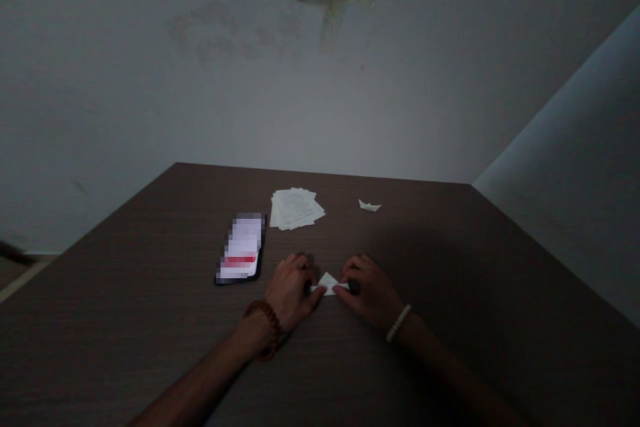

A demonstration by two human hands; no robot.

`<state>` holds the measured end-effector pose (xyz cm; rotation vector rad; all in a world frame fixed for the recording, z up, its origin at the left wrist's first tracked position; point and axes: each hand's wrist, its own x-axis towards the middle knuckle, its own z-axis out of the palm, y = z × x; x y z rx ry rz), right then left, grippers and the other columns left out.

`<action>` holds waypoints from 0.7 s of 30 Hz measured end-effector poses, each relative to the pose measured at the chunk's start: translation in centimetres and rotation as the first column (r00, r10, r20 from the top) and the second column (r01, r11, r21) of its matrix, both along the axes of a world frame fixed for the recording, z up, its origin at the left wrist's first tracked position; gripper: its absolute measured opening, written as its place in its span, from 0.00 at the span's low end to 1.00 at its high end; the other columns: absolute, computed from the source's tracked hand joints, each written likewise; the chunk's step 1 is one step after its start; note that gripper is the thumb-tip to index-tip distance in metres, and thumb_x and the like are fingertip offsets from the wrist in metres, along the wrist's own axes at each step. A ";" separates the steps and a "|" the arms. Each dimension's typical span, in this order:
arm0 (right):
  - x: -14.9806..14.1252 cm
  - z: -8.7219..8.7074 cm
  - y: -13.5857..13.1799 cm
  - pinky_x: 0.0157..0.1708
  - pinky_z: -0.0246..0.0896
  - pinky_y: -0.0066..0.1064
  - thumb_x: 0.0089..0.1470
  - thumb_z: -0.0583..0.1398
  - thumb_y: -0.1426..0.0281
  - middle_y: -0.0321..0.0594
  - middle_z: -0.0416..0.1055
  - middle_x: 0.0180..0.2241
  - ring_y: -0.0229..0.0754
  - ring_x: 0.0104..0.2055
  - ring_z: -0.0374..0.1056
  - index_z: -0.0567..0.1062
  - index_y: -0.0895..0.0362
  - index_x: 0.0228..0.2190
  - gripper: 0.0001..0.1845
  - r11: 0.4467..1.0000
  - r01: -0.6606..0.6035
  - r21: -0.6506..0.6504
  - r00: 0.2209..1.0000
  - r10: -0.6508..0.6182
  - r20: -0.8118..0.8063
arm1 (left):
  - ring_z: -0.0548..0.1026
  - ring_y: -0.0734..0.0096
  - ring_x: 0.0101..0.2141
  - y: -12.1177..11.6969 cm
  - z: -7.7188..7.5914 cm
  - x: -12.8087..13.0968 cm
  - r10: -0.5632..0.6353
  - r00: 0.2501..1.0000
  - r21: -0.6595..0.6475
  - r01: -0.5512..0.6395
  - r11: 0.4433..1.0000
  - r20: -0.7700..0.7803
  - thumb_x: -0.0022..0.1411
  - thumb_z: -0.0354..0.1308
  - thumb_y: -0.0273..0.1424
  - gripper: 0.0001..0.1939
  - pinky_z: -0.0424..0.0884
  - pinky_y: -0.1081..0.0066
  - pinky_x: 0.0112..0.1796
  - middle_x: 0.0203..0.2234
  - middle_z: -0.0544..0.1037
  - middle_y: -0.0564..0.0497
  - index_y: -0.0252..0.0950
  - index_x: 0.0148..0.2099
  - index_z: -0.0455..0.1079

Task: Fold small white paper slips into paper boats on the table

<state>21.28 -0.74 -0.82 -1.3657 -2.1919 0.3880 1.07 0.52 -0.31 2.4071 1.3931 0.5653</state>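
A small folded piece of white paper (pixel 328 283) with a pointed top lies between my hands on the brown table. My left hand (pixel 293 290), with a brown bead bracelet at the wrist, pinches its left end between thumb and fingers. The right end is pinched by my right hand (pixel 369 290), which wears a pale bead bracelet. Both thumbs rest on the paper's lower part, and the fingertips behind it are partly hidden.
Beyond my left hand lies a stack of printed paper sheets (pixel 295 208). A phone (pixel 241 248) with a lit, blurred screen is left of it. A folded paper boat (pixel 369 205) stands farther right on the table (pixel 165 227). A wall (pixel 320 100) borders the far edge.
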 end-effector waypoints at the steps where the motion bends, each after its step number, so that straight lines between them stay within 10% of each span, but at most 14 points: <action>1: 0.0 0.1 -0.1 0.38 0.59 0.32 0.47 0.66 0.71 0.38 0.68 0.33 0.42 0.38 0.62 0.73 0.57 0.25 0.06 1.000 0.009 -0.001 1.000 -0.009 -0.004 | 0.66 0.58 0.40 0.0 0.0 0.0 0.004 1.000 -0.001 -0.004 1.000 -0.004 0.56 0.60 0.34 0.08 0.63 0.60 0.41 0.33 0.71 0.48 0.36 0.27 0.71; 21: 1.2 0.1 -1.3 0.39 0.61 0.35 0.48 0.64 0.75 0.40 0.68 0.34 0.43 0.38 0.63 0.73 0.57 0.26 0.04 0.996 0.091 0.025 0.994 -0.089 -0.058 | 0.66 0.58 0.39 0.1 0.1 0.0 0.033 0.999 -0.021 -0.033 0.999 -0.029 0.55 0.61 0.36 0.09 0.63 0.62 0.39 0.33 0.72 0.48 0.36 0.28 0.72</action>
